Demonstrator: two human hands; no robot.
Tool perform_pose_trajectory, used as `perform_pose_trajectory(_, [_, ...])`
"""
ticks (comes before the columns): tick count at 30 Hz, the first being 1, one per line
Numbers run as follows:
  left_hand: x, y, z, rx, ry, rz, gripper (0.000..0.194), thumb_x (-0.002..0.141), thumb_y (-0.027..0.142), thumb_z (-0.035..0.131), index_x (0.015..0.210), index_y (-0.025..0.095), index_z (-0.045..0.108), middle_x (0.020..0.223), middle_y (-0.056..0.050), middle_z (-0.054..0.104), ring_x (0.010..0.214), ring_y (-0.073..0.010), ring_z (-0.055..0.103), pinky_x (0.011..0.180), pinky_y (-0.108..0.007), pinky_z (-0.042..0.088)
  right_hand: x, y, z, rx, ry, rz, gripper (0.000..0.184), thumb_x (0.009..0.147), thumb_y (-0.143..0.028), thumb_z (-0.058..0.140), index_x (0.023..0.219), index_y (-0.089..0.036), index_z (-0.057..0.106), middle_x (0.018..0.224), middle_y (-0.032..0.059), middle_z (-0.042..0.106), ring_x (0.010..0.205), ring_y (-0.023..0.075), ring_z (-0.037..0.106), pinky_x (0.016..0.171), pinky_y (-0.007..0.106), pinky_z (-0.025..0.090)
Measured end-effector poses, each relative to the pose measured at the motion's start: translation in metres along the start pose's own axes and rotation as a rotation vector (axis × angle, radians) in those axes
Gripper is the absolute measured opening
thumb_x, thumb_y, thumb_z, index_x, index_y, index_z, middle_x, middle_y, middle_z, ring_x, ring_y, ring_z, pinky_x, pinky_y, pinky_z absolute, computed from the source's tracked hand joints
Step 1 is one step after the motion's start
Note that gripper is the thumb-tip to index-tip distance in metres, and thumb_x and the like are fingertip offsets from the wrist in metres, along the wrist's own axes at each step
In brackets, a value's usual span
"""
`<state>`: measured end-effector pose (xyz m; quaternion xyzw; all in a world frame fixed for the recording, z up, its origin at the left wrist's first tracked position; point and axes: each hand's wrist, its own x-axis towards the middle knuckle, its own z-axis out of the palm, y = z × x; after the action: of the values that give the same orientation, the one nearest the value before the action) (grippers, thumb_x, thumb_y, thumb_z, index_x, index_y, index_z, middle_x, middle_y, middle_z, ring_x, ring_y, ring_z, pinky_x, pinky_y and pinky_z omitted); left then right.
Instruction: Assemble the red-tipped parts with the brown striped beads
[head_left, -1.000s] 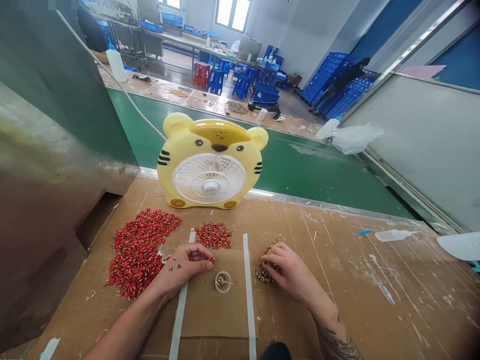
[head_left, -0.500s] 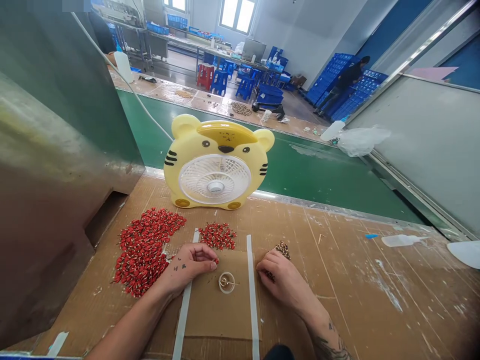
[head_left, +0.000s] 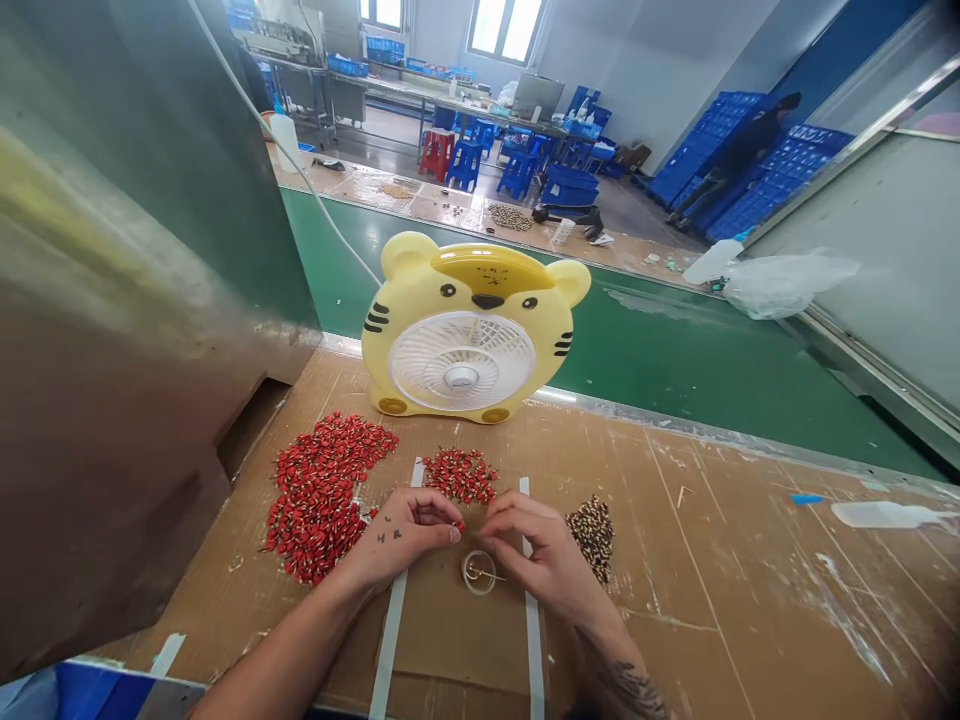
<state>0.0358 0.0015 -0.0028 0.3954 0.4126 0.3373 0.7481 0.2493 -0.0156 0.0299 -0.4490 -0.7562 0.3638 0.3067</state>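
Between the thumb and fingers of my left hand [head_left: 416, 532] is a small red piece [head_left: 460, 525], like those in the heaps. My right hand [head_left: 536, 545] is close to it, fingertips pinched; whatever they hold is too small to make out. Just below the fingertips stands a small clear round cup [head_left: 478, 573] with a thin stick leaning in it, on a taped cardboard sheet [head_left: 457, 645]. A large heap of red pieces [head_left: 322, 500] lies to the left, and a smaller red heap [head_left: 459, 474] beyond my hands. Right of my right hand lies a heap of dark-and-gold beads [head_left: 592, 535].
A yellow animal-shaped fan [head_left: 476, 330] stands behind the heaps. A metal housing [head_left: 150, 300] walls the left side. To the right lie a white squeeze bottle [head_left: 885, 514] and its blue cap [head_left: 807, 499]. Beyond runs a green belt [head_left: 667, 350]; a person [head_left: 750, 150] stands by blue crates.
My right hand has moved left from the bead heap to beside my left hand, uncovering the beads. My left hand still pinches the red piece. The camera view has shifted slightly.
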Motion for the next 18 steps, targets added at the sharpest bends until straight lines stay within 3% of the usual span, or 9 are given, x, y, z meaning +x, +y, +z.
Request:
perform_pose_trajectory(8, [-0.001, 0.001, 0.003, -0.066, 0.012, -0.001, 0.016, 0.064, 0.020, 0.082, 0.077, 0.014, 0.074, 0.072, -0.002, 0.072, 0.067, -0.0127, 0.061, 0.068, -0.024, 0.043, 0.003, 0.004, 0.008, 0.020, 0.034, -0.030, 0.019, 0.096, -0.027, 0.058, 0.100, -0.024, 0.076, 0.093, 0.0064, 0.070, 0.081, 0.0175, 0.067, 0.072, 0.028, 0.054])
perform_pose_trajectory(18, [0.000, -0.004, 0.002, -0.033, 0.011, 0.073, 0.013, 0.066, 0.019, 0.080, 0.078, 0.013, 0.075, 0.076, -0.004, 0.074, 0.070, -0.0146, 0.064, 0.070, -0.024, 0.046, 0.005, -0.009, 0.022, -0.029, 0.135, 0.018, 0.007, 0.089, -0.019, 0.064, 0.085, -0.021, 0.070, 0.081, 0.0032, 0.072, 0.074, 0.0176, 0.067, 0.068, 0.027, 0.052])
